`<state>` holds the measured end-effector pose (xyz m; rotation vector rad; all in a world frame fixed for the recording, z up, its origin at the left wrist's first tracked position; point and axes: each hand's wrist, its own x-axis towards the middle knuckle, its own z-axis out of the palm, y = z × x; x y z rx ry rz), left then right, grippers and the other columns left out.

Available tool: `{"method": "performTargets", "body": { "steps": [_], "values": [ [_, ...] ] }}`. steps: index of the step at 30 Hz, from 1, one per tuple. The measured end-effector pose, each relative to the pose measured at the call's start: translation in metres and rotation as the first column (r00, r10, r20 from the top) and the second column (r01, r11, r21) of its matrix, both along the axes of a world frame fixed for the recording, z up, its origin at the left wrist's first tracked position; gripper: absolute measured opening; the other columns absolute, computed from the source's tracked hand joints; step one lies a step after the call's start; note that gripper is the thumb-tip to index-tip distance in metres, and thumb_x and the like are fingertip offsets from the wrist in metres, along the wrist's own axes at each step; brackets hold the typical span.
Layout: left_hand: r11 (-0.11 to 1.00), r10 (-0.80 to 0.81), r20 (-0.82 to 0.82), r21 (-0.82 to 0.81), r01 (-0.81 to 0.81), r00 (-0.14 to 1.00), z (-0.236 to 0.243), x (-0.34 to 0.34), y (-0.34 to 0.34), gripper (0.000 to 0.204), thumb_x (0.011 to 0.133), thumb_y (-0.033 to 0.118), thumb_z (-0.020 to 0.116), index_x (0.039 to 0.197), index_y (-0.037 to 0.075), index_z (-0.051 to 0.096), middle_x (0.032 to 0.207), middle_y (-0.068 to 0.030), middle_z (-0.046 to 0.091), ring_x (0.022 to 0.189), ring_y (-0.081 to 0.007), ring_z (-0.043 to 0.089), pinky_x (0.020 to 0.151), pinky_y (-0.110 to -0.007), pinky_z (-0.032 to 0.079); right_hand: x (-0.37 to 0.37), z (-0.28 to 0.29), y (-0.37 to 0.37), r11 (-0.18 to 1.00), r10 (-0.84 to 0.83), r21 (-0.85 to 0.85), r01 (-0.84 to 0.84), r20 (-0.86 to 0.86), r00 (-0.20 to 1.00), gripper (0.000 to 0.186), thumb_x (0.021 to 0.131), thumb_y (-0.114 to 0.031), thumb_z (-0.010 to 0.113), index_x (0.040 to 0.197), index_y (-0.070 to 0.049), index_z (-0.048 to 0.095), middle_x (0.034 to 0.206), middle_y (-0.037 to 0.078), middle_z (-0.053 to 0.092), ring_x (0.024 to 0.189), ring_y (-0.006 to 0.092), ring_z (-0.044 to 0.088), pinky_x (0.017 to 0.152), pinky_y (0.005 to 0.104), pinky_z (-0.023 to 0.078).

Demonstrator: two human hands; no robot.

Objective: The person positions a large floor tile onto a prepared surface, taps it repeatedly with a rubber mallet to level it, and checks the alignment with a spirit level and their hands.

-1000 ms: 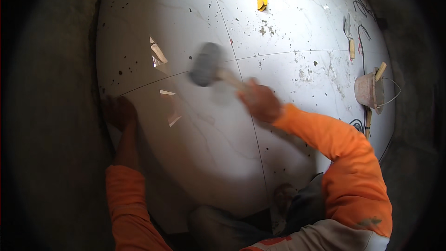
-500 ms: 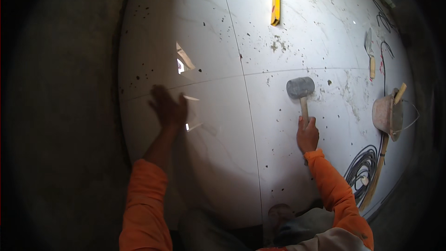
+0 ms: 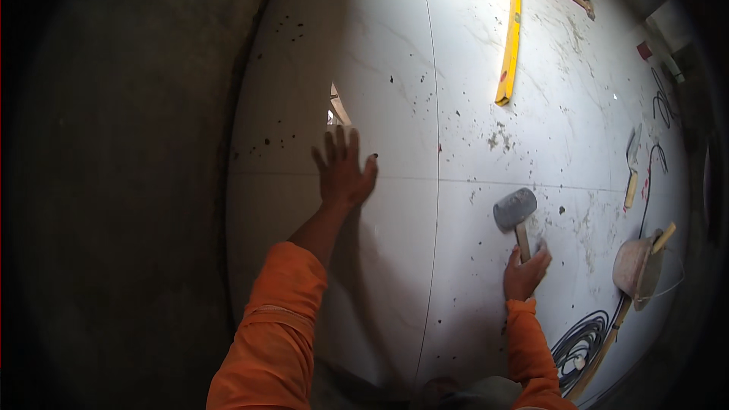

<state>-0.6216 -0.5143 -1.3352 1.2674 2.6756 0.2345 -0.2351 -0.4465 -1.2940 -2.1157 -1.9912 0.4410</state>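
Left hand (image 3: 345, 176) spread wide, palm down, over white tiled floor (image 3: 395, 258), contact unclear; right hand (image 3: 525, 273) wrapped round handle of grey-headed mallet (image 3: 516, 210), mallet nearer than yellow level (image 3: 509, 42), left of bucket (image 3: 630, 267) and coiled cable (image 3: 568, 345)

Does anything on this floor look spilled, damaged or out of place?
Yes, it looks messy: dark specks are scattered across the pale floor tiles, and greyish smears mark the area right of the mallet. They stand out against the glossy, light surface. I can't make out any clear damage.
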Motion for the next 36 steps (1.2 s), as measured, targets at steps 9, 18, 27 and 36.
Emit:
{"method": "performTargets", "body": {
  "steps": [9,18,27,36],
  "values": [
    [0.997,0.073,0.06,-0.038,-0.07,0.996,0.009,-0.035,0.048,0.079,0.094,0.047,0.045,0.153,0.003,0.018,0.16,-0.0248,0.009,0.148,-0.0436,0.003,0.116,-0.062,0.0,-0.271,-0.055,0.268,0.73,0.586,0.289,-0.619,0.2,0.785,0.06,0.095,-0.035,0.052,0.144,-0.004,0.04,0.152,0.024,0.032,0.143,0.038,0.025,0.118,0.0523,0.016],
    [0.998,-0.062,-0.005,-0.035,0.061,0.998,-0.007,-0.145,0.221,0.073,0.095,0.043,0.043,0.153,0.005,0.021,0.16,-0.0217,0.014,0.148,-0.044,0.005,0.117,-0.061,0.001,-0.316,-0.05,0.252,0.772,0.613,0.114,-0.625,0.127,0.78,0.068,0.092,-0.036,0.054,0.148,-0.003,0.034,0.155,0.026,0.025,0.145,0.0408,0.019,0.117,0.0603,0.007],
    [0.905,-0.423,-0.058,0.026,0.425,0.904,-0.02,-0.158,0.458,0.067,0.099,0.044,0.032,0.154,0.007,0.02,0.162,-0.012,0.017,0.15,-0.0324,0.01,0.12,-0.057,0.004,-0.315,-0.047,0.263,0.797,0.6,0.068,-0.6,0.034,0.8,0.069,0.087,-0.035,0.059,0.147,-0.008,0.04,0.156,0.024,0.027,0.145,0.0396,0.021,0.116,0.0605,0.007],
    [0.917,-0.38,-0.097,0.093,0.388,0.92,-0.02,-0.191,0.474,0.057,0.099,0.032,0.032,0.151,0.008,0.027,0.159,-0.0104,0.024,0.148,-0.0339,0.017,0.119,-0.059,0.009,-0.315,-0.044,0.268,0.813,0.58,0.045,-0.581,0.022,0.814,0.066,0.083,-0.033,0.06,0.143,-0.008,0.046,0.154,0.022,0.03,0.144,0.0387,0.025,0.116,0.0603,0.01]
  ]
}}
